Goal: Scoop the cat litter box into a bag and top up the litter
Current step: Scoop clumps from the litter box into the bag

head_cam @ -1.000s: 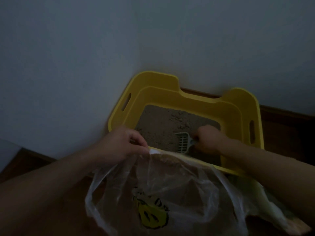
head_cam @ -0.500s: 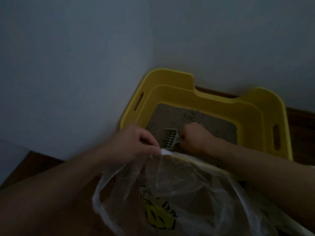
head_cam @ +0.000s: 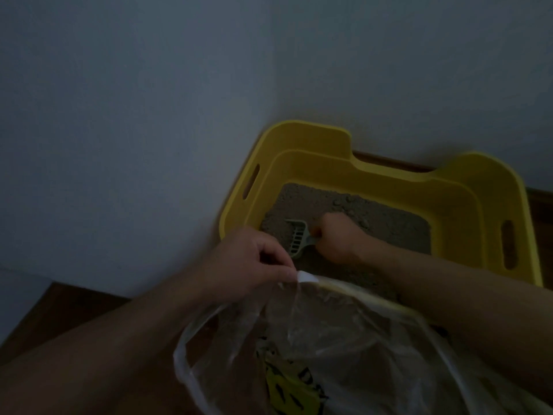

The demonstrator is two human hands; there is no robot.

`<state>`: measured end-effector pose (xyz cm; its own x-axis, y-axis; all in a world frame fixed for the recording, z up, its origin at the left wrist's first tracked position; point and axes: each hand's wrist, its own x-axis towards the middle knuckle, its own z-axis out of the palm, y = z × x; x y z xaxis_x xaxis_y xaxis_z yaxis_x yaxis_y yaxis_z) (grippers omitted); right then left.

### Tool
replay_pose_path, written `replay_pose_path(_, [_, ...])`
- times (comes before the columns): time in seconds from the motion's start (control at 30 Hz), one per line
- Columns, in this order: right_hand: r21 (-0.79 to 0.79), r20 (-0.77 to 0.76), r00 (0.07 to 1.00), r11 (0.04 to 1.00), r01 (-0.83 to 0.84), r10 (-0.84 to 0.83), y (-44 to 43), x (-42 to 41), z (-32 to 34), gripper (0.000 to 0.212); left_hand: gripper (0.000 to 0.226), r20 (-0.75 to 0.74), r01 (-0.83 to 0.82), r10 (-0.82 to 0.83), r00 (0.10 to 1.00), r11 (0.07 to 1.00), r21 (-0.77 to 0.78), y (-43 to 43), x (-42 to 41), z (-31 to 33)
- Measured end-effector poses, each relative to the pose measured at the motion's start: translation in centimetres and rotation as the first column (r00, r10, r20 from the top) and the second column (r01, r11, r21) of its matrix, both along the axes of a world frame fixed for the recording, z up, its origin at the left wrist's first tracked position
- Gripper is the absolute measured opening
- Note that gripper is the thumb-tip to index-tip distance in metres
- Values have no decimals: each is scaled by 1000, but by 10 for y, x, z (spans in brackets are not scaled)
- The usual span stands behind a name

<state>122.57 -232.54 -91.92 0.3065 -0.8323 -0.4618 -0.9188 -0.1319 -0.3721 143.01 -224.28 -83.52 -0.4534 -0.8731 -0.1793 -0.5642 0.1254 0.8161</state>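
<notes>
scoop (head_cam: 298, 238) in litter box (head_cam: 466, 187); bag (head_cam: 329, 339) before box; wall (head_cam: 134, 115) behind

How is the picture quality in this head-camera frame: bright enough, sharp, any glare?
Head view: dim and underexposed; only the yellow litter box stands out in colour. Head view: the right hand and scoop are slightly soft, though the scoop's slots are readable. Head view: faint sheen on the plastic bag, no blown-out glare.

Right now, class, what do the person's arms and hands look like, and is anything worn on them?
Both are bare: the left hand and right hand wear no gloves, and no sleeve, watch or bracelet shows on either forearm. The light is too dim to rule out a thin ring.
</notes>
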Motion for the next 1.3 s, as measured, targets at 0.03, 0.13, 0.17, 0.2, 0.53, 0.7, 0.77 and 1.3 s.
replay_pose_path(0.03, [10, 22, 1000, 1000, 6, -6, 1, -3, -3, 14, 9, 8, 5, -5, 1000, 1000, -6, 0, -1, 1])
replay_pose_path(0.13, [18, 89, 996, 1000, 6, -8, 4, -11, -10, 16, 10, 25, 4, -3, 1000, 1000, -18, 1, -2, 1])
replay_pose_path(0.17, [17, 113, 994, 1000, 6, -8, 4, -13, -11, 18, 10, 29, 7, -6, 1000, 1000, -20, 1, -2, 1])
replay_pose_path(0.2, [14, 133, 991, 1000, 6, -7, 5, -14, -12, 19, 12, 33, 12, -11, 999, 1000, -23, 1, -2, 1])
replay_pose_path(0.53, [9, 251, 968, 1000, 19, -20, 8, -25, -9, 26, 15, 28, -5, 6, 1000, 1000, -30, 1, -2, 0])
replay_pose_path(0.7, [11, 296, 954, 999, 39, -40, 12, -27, -6, 27, 16, 17, -19, 20, 1000, 999, -46, 3, -2, 1])
replay_pose_path(0.77, [6, 302, 952, 999, 49, -48, 14, -27, -6, 26, 18, 8, -21, 22, 1000, 999, -48, 3, -2, 2])
replay_pose_path(1.3, [-89, 287, 949, 982, 165, -133, 23, -52, 24, 17, 6, 18, -42, 45, 999, 989, -142, 13, 4, 3])
